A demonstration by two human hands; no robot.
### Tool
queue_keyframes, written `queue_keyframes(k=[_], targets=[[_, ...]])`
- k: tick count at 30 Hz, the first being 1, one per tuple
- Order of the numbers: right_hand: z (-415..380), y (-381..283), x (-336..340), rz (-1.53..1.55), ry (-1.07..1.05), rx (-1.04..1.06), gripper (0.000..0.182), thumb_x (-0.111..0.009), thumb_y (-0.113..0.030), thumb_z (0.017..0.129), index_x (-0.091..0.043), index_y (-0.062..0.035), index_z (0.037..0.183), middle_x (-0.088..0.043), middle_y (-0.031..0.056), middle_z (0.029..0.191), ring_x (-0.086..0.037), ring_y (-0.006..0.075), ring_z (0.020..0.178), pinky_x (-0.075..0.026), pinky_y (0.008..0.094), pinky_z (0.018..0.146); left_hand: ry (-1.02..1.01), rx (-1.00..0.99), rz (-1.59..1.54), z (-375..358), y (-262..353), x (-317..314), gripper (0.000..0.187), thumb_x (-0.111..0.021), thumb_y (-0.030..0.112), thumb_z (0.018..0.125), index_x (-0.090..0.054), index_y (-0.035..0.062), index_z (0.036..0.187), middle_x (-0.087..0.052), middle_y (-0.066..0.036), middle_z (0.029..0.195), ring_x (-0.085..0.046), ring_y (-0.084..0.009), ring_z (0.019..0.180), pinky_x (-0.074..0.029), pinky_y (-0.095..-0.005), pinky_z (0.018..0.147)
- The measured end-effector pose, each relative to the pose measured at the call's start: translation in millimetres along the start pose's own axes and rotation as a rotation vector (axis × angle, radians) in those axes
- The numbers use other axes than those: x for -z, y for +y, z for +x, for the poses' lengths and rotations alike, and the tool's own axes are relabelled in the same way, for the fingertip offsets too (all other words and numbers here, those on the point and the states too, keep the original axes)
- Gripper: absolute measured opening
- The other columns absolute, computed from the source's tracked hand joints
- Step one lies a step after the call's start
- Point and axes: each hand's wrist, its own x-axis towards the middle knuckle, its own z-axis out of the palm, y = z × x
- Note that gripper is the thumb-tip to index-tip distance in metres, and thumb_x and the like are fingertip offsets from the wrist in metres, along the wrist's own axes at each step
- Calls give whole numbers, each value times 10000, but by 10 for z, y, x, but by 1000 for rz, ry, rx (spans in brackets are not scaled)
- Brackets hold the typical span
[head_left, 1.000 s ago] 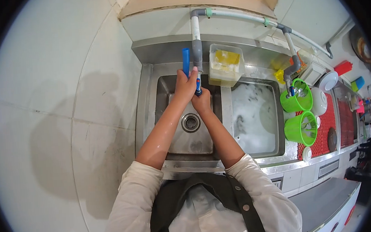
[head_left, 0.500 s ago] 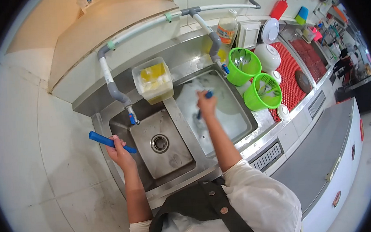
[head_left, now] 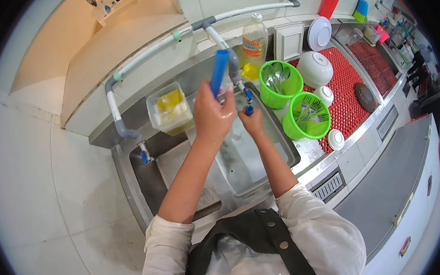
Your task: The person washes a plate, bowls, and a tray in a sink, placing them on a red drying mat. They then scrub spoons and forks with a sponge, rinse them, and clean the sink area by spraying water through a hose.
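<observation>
My left hand is raised over the right basin and grips a blue stick-like handle that points up toward the wall. My right hand sits just below the right tap with its fingers closed on a small blue item at the tap's blue valve. Whether that item is the valve or a separate utensil is unclear. The left basin lies under my left forearm.
A clear tub with yellow sponges sits behind the basins. A soap bottle, two green cutlery baskets, white bowls and a red mat fill the right counter. A second tap hangs over the left basin.
My left hand swung from the left basin's edge up over the right basin with the blue handle. My right hand rose from the soapy water to the right tap.
</observation>
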Motion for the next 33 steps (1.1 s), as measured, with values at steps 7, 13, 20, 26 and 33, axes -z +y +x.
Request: queue_keyframes(k=[7,13,20,26,33], targets=[[211,-180,43,-21,40,21,143,-587,-111,641,-544,18,598,-497,195,507,-505,321,463,-382,369,475,-119,-255,461,300,-279,-886,155,-561,164,726,-488,29,745,-540,-135,673,-549,-317,648,-423,-396,559],[279,-211,29,11,63,-24,93,-592,-91,621,-585,-5,655,-529,213,579,-537,361,552,-401,394,508,-184,-92,532,316,-441,-1081,171,-557,117,694,-510,54,846,-572,-137,736,-560,-327,701,-434,-426,581],[343,-267,150,38,-123,-36,99,-600,-89,605,-562,2,601,-528,190,549,-531,348,539,-406,385,519,-190,-56,602,331,-409,-1110,197,-560,126,700,-509,60,878,-576,-138,745,-550,-347,701,-430,-427,603],[312,-95,246,73,-283,131,401,-663,-103,580,-500,-17,936,-549,172,796,-535,326,688,-422,352,597,-63,-50,327,41,-596,-843,191,-531,208,792,-478,33,847,-520,-124,651,-517,-299,596,-409,-369,552],[-333,-516,741,60,-293,26,369,-656,-25,616,-460,-40,928,-488,88,861,-495,186,737,-403,262,616,75,404,234,-1483,-1134,534,150,-488,173,837,-470,28,871,-479,-72,667,-456,-106,603,-376,-256,550]])
